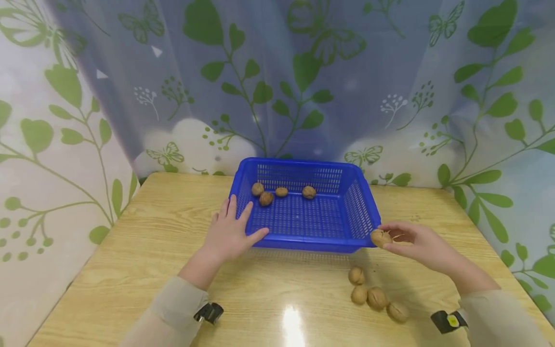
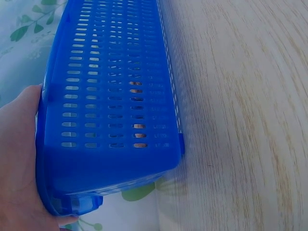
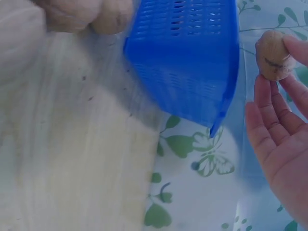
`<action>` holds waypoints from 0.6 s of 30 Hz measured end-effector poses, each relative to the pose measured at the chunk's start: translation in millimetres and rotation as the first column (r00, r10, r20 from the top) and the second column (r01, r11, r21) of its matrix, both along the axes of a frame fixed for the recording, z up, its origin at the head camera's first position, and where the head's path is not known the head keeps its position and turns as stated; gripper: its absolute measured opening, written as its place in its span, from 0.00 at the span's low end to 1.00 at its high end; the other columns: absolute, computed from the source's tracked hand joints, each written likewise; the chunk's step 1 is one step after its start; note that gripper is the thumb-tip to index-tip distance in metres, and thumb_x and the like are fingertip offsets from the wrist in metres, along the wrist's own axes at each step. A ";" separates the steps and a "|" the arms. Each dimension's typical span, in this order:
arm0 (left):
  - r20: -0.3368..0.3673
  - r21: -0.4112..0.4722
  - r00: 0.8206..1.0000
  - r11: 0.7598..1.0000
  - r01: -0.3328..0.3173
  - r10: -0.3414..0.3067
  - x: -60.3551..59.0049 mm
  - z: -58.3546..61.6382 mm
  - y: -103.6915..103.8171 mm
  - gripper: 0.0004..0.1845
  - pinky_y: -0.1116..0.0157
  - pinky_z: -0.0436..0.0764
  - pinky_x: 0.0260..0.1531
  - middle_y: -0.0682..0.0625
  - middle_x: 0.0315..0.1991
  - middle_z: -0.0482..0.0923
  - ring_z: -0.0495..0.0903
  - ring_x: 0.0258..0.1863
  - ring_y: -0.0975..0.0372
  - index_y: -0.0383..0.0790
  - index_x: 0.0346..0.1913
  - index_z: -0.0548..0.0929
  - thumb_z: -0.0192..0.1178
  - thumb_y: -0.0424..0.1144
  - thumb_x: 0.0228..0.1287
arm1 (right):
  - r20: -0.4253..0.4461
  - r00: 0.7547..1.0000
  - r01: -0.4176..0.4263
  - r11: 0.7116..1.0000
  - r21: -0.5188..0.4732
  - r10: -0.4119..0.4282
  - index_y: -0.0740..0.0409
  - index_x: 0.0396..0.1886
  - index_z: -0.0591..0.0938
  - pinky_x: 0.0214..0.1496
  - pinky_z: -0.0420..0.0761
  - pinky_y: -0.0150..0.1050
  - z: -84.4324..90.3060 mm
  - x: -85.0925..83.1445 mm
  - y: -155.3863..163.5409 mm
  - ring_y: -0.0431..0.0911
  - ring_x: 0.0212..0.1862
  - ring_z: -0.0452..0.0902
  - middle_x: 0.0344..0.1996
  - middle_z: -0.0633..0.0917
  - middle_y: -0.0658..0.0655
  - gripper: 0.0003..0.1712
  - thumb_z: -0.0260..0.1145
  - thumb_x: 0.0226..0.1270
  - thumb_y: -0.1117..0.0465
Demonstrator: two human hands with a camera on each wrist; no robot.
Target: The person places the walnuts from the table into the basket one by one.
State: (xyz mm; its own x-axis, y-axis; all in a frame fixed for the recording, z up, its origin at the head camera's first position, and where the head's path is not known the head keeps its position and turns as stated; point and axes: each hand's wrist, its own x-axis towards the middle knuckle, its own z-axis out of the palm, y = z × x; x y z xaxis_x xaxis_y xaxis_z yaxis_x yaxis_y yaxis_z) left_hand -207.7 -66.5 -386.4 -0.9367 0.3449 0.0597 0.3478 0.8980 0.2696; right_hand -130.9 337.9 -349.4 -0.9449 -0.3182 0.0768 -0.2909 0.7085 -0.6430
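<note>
A blue perforated basket (image 1: 362, 202) stands at the back middle of the wooden table (image 1: 151, 250) with several walnuts (image 1: 281, 192) along its far side. My left hand (image 1: 231, 230) rests flat on the basket's near left corner, fingers straight; the left wrist view shows the palm (image 2: 17, 159) against the basket's wall (image 2: 110, 96). My right hand (image 1: 409, 239) pinches a walnut (image 1: 380, 237) in its fingertips just beside the basket's near right corner. In the right wrist view that walnut (image 3: 273, 54) sits at my fingertips (image 3: 296, 48), right of the basket (image 3: 187, 57).
Several loose walnuts (image 1: 375, 297) lie on the table in front of my right forearm. A leaf-patterned curtain (image 1: 303, 86) hangs behind the table and wraps both sides. The table's left and right edges lie close to the curtain.
</note>
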 end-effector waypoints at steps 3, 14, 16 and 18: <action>-0.007 0.000 1.000 1.000 0.000 0.000 -1.1 -1.6 -0.2 0.47 0.40 0.49 0.62 0.31 0.71 0.39 0.37 0.70 0.41 0.43 0.73 0.55 0.40 0.73 0.59 | 0.019 1.000 -0.011 1.000 0.004 0.011 0.62 0.55 0.77 0.46 0.78 0.36 6.3 -5.7 -5.1 0.43 0.47 0.76 0.49 0.80 0.58 0.21 0.64 0.65 0.58; 0.013 -0.004 1.000 1.000 -0.007 0.007 0.0 0.9 -0.2 0.48 0.41 0.49 0.63 0.31 0.71 0.38 0.36 0.70 0.42 0.44 0.73 0.54 0.40 0.74 0.58 | 0.097 0.993 -0.070 0.997 -0.035 0.073 0.64 0.58 0.75 0.47 0.78 0.40 20.2 -40.4 -27.9 0.55 0.50 0.76 0.50 0.79 0.61 0.25 0.65 0.63 0.58; 0.013 -0.005 1.000 1.000 -0.007 0.007 -0.2 0.8 0.1 0.48 0.41 0.49 0.63 0.31 0.71 0.38 0.36 0.70 0.42 0.44 0.73 0.54 0.40 0.73 0.58 | 0.108 0.991 -0.070 0.997 -0.032 0.073 0.64 0.58 0.74 0.48 0.78 0.43 22.5 -48.5 -32.3 0.55 0.50 0.77 0.50 0.79 0.60 0.26 0.65 0.63 0.57; 0.014 -0.004 1.000 1.000 -0.007 0.007 -0.2 0.8 0.1 0.48 0.41 0.49 0.63 0.31 0.71 0.38 0.36 0.70 0.42 0.44 0.73 0.54 0.40 0.73 0.58 | 0.108 0.992 -0.066 0.998 -0.023 0.068 0.63 0.58 0.75 0.49 0.77 0.46 24.6 -57.2 -36.9 0.53 0.50 0.77 0.49 0.79 0.59 0.26 0.66 0.63 0.56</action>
State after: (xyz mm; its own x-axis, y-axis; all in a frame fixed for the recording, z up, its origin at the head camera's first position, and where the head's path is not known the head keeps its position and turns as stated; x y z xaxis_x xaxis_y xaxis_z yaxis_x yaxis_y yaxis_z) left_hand -207.8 -66.4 -385.6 -0.9397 0.3389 0.0458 0.3382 0.9012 0.2711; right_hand -188.1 301.0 -324.8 -0.9244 -0.3809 -0.0187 -0.2650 0.6766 -0.6870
